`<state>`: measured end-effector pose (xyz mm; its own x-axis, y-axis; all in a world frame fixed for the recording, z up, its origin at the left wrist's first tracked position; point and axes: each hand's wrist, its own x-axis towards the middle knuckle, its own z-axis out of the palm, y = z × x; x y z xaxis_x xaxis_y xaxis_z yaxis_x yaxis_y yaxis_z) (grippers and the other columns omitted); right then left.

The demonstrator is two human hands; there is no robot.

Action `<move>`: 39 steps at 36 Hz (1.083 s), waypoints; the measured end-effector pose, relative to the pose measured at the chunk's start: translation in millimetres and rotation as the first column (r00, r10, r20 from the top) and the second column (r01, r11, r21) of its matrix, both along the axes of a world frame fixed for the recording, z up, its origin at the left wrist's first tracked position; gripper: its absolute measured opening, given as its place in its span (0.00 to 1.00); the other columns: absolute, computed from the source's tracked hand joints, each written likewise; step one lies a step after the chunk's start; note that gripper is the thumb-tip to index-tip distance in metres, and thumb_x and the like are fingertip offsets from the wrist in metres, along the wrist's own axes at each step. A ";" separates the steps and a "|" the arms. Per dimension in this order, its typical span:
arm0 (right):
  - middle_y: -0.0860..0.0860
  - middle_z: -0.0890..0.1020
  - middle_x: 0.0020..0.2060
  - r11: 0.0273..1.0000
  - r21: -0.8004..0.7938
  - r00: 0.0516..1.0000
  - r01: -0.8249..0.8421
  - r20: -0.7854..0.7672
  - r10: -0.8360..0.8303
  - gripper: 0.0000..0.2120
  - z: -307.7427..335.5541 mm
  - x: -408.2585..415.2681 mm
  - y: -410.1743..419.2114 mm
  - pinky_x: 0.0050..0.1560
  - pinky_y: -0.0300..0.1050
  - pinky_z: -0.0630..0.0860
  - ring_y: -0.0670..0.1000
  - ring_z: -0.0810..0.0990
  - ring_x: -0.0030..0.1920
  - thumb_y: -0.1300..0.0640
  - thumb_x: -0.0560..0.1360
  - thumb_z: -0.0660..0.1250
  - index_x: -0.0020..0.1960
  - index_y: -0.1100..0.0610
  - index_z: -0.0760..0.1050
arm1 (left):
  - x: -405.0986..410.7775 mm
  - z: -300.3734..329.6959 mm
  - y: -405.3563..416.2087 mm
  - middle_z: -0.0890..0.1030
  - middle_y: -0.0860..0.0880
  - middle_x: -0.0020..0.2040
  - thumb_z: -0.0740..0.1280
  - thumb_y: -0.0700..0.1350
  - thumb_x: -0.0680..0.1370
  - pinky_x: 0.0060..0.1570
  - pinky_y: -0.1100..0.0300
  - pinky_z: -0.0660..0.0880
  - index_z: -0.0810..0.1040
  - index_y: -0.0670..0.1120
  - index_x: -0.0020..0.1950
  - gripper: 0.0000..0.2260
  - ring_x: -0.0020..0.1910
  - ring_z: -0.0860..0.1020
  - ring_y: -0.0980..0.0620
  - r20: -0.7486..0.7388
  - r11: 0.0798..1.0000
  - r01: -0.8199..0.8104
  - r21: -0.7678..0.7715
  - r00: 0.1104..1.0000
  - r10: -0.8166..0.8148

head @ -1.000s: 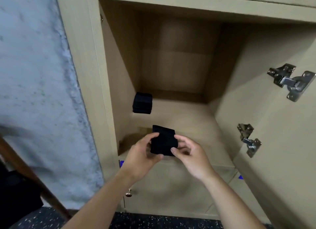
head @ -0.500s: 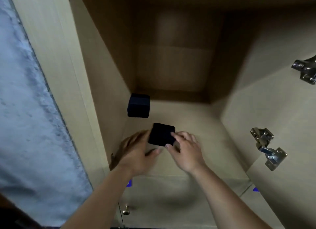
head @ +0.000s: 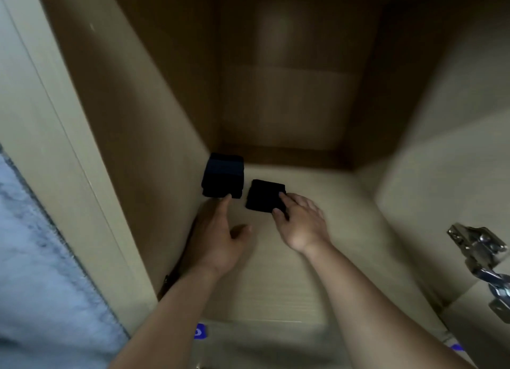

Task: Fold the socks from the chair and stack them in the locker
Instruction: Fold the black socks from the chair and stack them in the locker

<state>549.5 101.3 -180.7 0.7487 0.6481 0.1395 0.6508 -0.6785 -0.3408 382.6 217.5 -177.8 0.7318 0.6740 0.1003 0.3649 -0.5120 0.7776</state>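
Inside the open wooden locker (head: 289, 258), a stack of folded dark socks (head: 223, 179), the top one with a blue band, stands against the left wall. Just right of it lies a folded black sock (head: 263, 195). My right hand (head: 299, 221) holds this sock at its right edge, thumb and fingers pinching it. My left hand (head: 218, 236) is stretched out with straight fingers, its fingertip reaching the base of the stack. It holds nothing.
The locker's left wall (head: 138, 137) and back wall (head: 287, 104) close in the shelf. Metal door hinges (head: 483, 261) stick out at the right. A grey-blue wall (head: 36, 258) lies left of the locker frame.
Both hands moved deeper into the locker. The left hand let go of the black sock and reached to the stack; the right hand carried the sock next to the stack.
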 end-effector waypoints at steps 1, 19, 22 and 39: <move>0.47 0.64 0.79 1.000 -0.005 1.000 0.002 -0.002 -0.003 0.27 0.6 2.2 2.6 0.78 0.47 0.53 0.51 0.59 0.79 0.40 0.85 0.51 0.82 0.46 0.57 | 1.8 0.8 0.2 0.59 0.56 0.82 0.69 0.59 0.80 0.76 0.48 0.66 0.51 0.62 0.82 0.37 0.79 0.62 0.50 -0.003 1.000 -0.019 0.003 1.000 0.019; 0.44 0.59 0.81 0.999 -0.036 0.999 -0.030 -0.011 0.030 0.27 2.2 22.0 26.7 0.78 0.48 0.51 0.49 0.54 0.81 0.40 0.85 0.49 0.83 0.44 0.55 | 13.8 5.0 3.7 0.64 0.53 0.80 0.70 0.60 0.78 0.74 0.46 0.67 0.53 0.61 0.82 0.38 0.78 0.64 0.47 -0.027 0.995 -0.094 0.034 0.995 0.095; 0.44 0.60 0.81 0.998 -0.037 0.999 -0.046 -0.016 0.045 0.27 3.2 20.9 27.4 0.78 0.48 0.50 0.49 0.54 0.81 0.40 0.85 0.49 0.83 0.43 0.55 | 13.6 4.5 4.3 0.64 0.54 0.80 0.70 0.60 0.78 0.75 0.47 0.67 0.53 0.61 0.82 0.38 0.78 0.64 0.48 -0.016 0.996 -0.090 0.028 0.996 0.091; 0.48 0.73 0.74 0.994 0.112 0.999 -0.003 -0.033 0.007 0.27 6.1 14.6 20.5 0.77 0.50 0.59 0.52 0.68 0.75 0.41 0.84 0.56 0.81 0.48 0.61 | 11.3 -1.6 5.3 0.63 0.57 0.80 0.71 0.59 0.78 0.76 0.47 0.66 0.54 0.62 0.81 0.37 0.78 0.64 0.51 0.032 0.996 -0.085 -0.014 0.996 0.085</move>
<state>564.1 121.7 -174.6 0.7510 0.6334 0.1866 0.6411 -0.6318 -0.4357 393.8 222.8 -179.4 0.6683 0.7350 0.1147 0.3811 -0.4706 0.7958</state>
